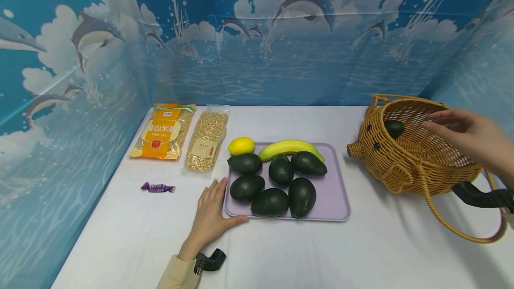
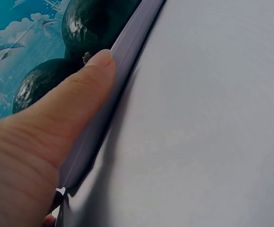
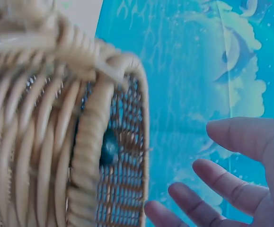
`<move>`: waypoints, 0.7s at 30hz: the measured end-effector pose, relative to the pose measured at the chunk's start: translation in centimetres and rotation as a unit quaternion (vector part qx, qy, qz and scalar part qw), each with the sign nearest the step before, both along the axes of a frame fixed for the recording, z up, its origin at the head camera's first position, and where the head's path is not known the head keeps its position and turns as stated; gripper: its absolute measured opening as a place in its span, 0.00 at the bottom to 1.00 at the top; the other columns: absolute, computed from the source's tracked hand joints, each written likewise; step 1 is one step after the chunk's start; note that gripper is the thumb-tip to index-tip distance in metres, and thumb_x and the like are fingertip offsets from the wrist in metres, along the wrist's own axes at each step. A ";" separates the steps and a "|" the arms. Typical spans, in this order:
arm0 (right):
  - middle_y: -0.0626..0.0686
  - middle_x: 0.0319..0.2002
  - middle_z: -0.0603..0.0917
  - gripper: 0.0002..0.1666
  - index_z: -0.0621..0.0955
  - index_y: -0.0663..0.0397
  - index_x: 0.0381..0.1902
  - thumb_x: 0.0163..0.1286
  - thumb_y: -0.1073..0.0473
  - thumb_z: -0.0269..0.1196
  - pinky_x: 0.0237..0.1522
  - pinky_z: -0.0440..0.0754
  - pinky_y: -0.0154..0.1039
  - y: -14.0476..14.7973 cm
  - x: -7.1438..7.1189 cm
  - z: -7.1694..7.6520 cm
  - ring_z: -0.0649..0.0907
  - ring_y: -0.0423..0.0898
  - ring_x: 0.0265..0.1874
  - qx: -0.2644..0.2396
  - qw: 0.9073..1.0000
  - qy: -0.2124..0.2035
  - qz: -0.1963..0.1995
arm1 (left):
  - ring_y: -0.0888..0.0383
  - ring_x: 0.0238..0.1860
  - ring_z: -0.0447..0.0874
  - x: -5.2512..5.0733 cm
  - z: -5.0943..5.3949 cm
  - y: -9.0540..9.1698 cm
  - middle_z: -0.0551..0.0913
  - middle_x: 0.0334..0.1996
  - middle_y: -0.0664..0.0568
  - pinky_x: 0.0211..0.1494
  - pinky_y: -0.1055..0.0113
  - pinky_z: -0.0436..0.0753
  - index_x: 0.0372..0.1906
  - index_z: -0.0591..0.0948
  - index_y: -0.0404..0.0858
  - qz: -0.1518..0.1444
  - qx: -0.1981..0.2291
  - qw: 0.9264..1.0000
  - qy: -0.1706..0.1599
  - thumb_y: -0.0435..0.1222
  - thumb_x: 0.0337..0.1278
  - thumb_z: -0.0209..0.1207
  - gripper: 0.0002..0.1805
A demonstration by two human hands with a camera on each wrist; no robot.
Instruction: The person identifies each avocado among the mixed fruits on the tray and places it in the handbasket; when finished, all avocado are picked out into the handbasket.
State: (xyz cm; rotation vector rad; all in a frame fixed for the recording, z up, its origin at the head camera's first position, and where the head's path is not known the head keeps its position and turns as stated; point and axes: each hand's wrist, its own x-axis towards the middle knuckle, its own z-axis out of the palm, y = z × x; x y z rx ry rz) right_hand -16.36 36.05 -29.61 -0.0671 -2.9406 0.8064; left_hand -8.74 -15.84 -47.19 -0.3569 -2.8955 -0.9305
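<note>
My left hand (image 1: 213,217) rests at the lower left corner of a lilac tray (image 1: 335,191), its thumb (image 2: 87,94) along the near rim. Several dark green avocados (image 1: 270,202) lie on the tray with a banana (image 1: 287,147) behind them, and a lemon (image 1: 241,146) is at its back left corner. At the right, my right hand (image 1: 471,137) is over the mouth of a wicker pig-shaped basket (image 1: 397,164), fingers apart and holding nothing. Inside the basket an avocado (image 1: 394,128) shows, also visible in the right wrist view (image 3: 109,147).
An orange food bag (image 1: 162,133) and a clear bag of grains (image 1: 206,139) lie left of the tray. In front of them is a purple-wrapped candy (image 1: 158,187). The basket's looped handle (image 1: 453,231) extends toward the near right. A dolphin-print curtain (image 1: 257,70) surrounds the table.
</note>
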 end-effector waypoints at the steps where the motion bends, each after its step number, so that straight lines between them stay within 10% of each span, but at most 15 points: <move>1: 0.70 0.50 0.71 0.35 0.69 0.69 0.59 0.71 0.42 0.54 0.25 0.76 0.47 -0.2 0.3 0.1 0.76 0.50 0.36 0.002 1.000 0.007 0.000 | 0.50 0.73 0.44 0.0 0.0 0.0 0.56 0.71 0.43 0.72 0.52 0.41 0.74 0.53 0.36 0.000 0.000 1.000 0.001 0.67 0.33 0.66 0.65; 12: 0.48 0.45 0.76 0.20 0.79 0.56 0.51 0.69 0.48 0.59 0.27 0.68 0.25 -4.9 4.2 0.5 0.69 0.26 0.32 -0.019 0.996 0.084 0.033 | 0.50 0.73 0.45 0.0 -0.3 -0.1 0.57 0.71 0.43 0.72 0.52 0.42 0.74 0.54 0.36 0.003 0.004 1.000 0.006 0.66 0.33 0.67 0.65; 21: 0.40 0.39 0.83 0.10 0.83 0.49 0.45 0.65 0.58 0.65 0.29 0.74 0.22 -9.7 5.9 -1.7 0.78 0.33 0.32 -0.101 0.980 0.130 0.108 | 0.51 0.73 0.43 0.0 -0.2 -0.1 0.56 0.72 0.44 0.72 0.52 0.40 0.74 0.53 0.37 0.003 0.007 1.000 -0.009 0.67 0.33 0.67 0.65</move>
